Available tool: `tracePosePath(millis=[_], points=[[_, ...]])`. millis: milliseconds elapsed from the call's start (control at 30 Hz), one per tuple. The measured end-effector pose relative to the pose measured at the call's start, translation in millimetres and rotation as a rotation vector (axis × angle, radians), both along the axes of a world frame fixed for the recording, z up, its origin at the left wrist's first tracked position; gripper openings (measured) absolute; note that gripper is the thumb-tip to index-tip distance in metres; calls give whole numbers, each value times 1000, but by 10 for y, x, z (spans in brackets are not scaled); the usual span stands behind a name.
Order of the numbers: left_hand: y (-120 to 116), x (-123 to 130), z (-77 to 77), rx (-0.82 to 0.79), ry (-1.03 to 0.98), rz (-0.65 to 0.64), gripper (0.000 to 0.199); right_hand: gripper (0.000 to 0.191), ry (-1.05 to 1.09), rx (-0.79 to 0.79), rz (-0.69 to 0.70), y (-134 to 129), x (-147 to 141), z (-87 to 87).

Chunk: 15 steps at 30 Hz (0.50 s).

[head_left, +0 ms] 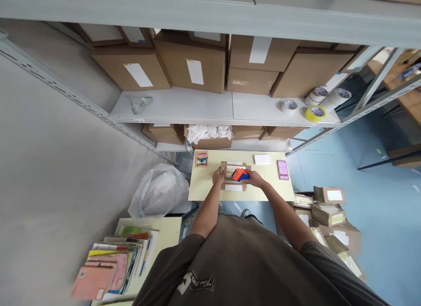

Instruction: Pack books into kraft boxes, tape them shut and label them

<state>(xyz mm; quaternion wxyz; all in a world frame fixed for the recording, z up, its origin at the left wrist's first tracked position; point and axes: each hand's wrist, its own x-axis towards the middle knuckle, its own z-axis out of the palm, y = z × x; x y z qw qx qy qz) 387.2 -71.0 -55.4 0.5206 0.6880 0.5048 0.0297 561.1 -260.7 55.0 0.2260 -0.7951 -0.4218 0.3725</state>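
Observation:
On the pale yellow table (210, 192) lies a flat brown cardboard piece (223, 186) with white labels. An orange and blue tool (240, 175), perhaps a tape dispenser, is over the cardboard, and my right hand (254, 178) is closed round its right end. At the cardboard's left edge is my left hand (218, 176), its fingers closed on that edge. A small book (201, 159) with a pink border lies at the table's back left. White cards (262, 159) and a purple pack (283, 169) lie on the right side.
A metal shelf (197, 106) holding cardboard boxes (210, 65) and tape rolls (315, 113) stands behind the table. At left are a clear plastic bag (158, 190) and a stack of books (95, 279). Wrapped parcels (329, 214) are piled on the right.

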Motion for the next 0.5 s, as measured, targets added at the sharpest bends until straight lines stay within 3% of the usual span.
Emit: tracePosePath(millis=[133, 300, 400, 500], points=[[9, 14, 69, -38, 12, 22, 40, 65, -14, -34, -12, -43, 1, -41], [-11, 0, 177, -10, 19, 199, 69, 63, -30, -44, 18, -60, 29, -52], [-52, -69, 259, 85, -101, 270, 55, 62, -16, -43, 37, -59, 63, -55], [-135, -70, 350, -28, -260, 174, 47, 65, -14, -41, 40, -59, 85, -62]])
